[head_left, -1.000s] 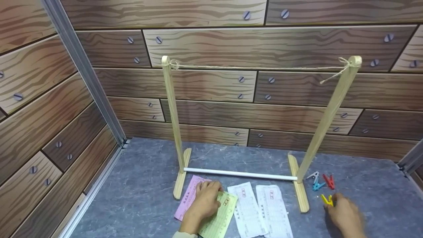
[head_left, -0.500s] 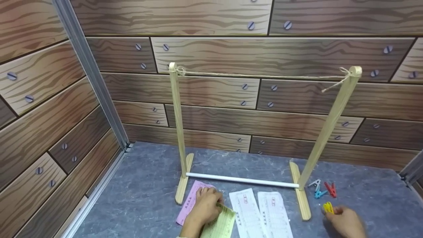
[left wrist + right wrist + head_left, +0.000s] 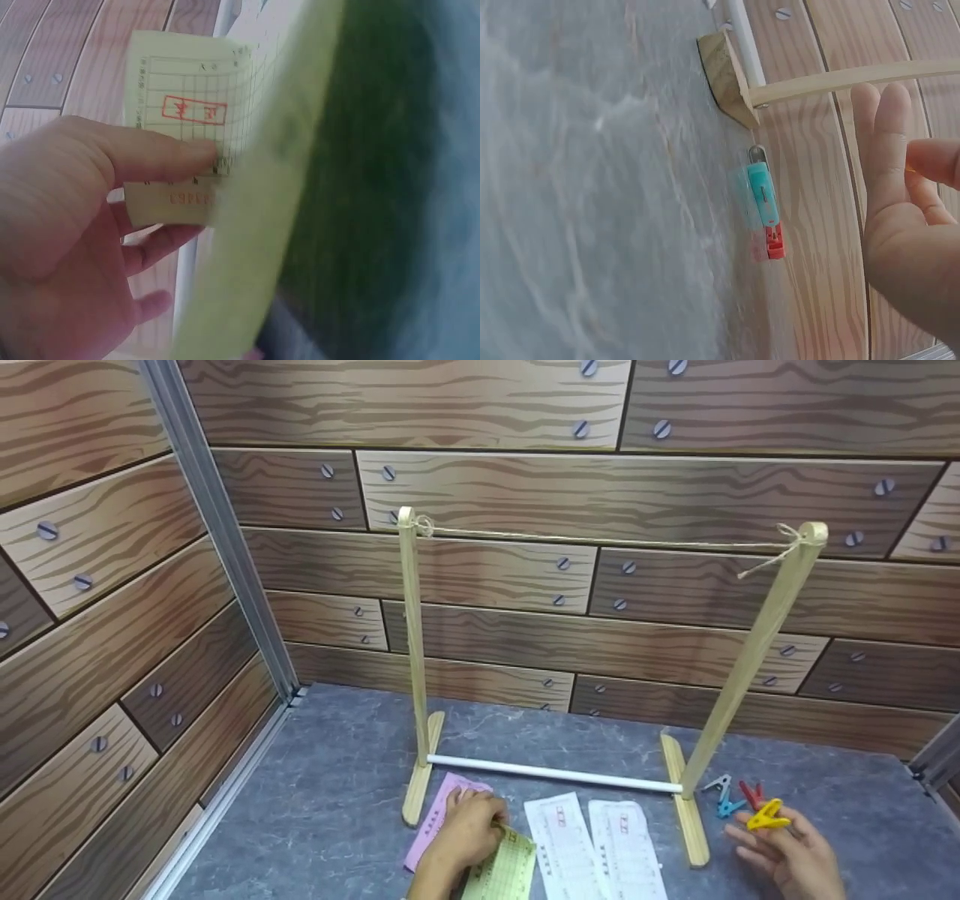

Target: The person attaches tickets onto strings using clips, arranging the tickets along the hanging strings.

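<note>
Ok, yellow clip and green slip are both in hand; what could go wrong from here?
The yellow clip sits at the right hand's fingertips, so it could drop near the red clip.
The left hand pinches the green slip near one end; the rest might bend or crease.
That hand overlaps the pink slip in the head view, so it may drag it.

1. The slip (image 3: 504, 871), pale yellow-green, is printed with a ruled grid and a red boxed stamp. It is pinched near one end by the left grip (image 3: 471, 829), curved, between pink paper (image 3: 431, 829) and white paper (image 3: 566, 847).
2. The clip (image 3: 769, 816), yellow, is held by the right grip (image 3: 799, 851), raised above the desk (image 3: 337, 810).
</note>
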A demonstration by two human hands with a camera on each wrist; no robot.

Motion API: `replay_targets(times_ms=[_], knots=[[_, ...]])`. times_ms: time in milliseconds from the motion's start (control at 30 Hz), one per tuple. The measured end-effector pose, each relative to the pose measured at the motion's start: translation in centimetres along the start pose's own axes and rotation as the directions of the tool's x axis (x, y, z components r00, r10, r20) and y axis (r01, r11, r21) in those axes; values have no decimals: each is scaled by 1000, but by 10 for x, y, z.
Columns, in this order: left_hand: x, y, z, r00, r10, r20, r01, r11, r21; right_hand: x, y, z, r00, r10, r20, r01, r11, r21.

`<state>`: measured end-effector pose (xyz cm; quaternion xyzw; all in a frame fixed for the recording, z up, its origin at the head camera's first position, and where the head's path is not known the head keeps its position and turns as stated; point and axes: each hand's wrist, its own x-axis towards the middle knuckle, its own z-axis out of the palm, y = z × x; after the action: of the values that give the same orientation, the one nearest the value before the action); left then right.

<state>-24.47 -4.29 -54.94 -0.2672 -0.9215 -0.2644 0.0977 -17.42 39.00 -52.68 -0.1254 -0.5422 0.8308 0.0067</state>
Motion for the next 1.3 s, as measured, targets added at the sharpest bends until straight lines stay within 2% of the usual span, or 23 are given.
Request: replay_targets(times_ms=[167,367,467,667,800,900,967,1067,1167,1300], knots=[[1,-2,-5,999,-26,28,30,990,-136,-4,4,3,990,-103,96,91,988,122],[0,0,-14,999,-34,-6,31,971,-237,-9,4,13,979,-134,152,113,984,137],[-1,3,-17,999,-25,-28,16,958,-287,-13,3,17,979,-124,161,108,988,108],[-2,6,-24,999,-44,-22,32,917,-398,-21,-1,23,994,-70,86,72,997,-20],[-1,6,-31,999,-38,-23,25,912,-409,-28,-5,26,996,-71,62,75,994,-75],[-1,5,-36,999,-41,-14,32,913,-407,-31,-10,29,991,-79,109,86,994,-67],[0,4,-41,999,-50,3,46,905,-424,-32,-14,32,982,-97,163,103,994,-30],[1,4,-48,997,-69,28,74,892,-445,-32,-18,36,956,-157,248,147,987,60],[2,3,-55,998,-55,15,57,901,-431,-33,-21,39,925,-216,313,190,976,109],[3,2,-64,999,-43,-29,28,915,-402,-34,-25,42,889,-253,381,223,967,123]])
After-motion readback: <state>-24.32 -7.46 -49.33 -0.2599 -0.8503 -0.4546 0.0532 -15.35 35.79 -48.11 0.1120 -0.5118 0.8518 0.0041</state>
